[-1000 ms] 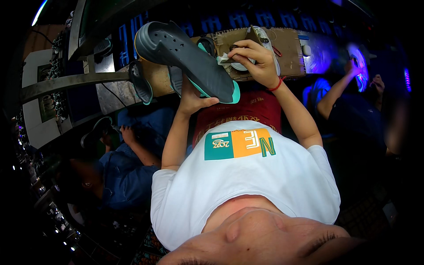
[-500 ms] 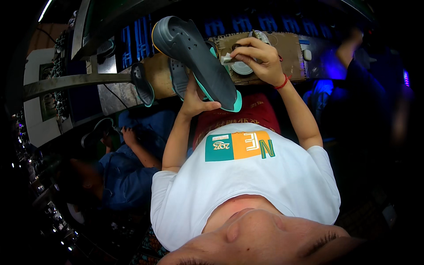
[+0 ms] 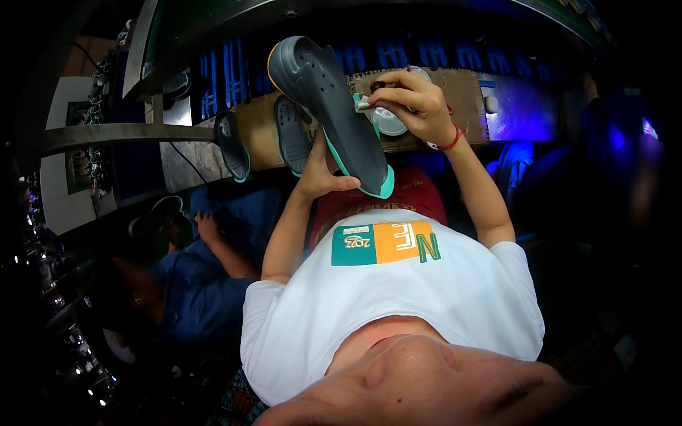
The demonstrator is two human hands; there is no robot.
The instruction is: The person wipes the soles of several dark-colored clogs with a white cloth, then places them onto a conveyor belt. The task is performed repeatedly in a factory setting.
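Firmly, the left hand grips the near, teal-edged end of a grey shoe held up before the body, most fingers hidden behind it. The right hand pinches a small white scrap beside the shoe; whether they touch is unclear.

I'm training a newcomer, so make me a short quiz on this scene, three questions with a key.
1. True or false: the left hand grips the dark grey shoe.
2. What colour is the small piece pinched by the right hand? A red, B white, C yellow.
3. Which wrist wears the red bracelet?
Key: 1 true; 2 B; 3 the right wrist.
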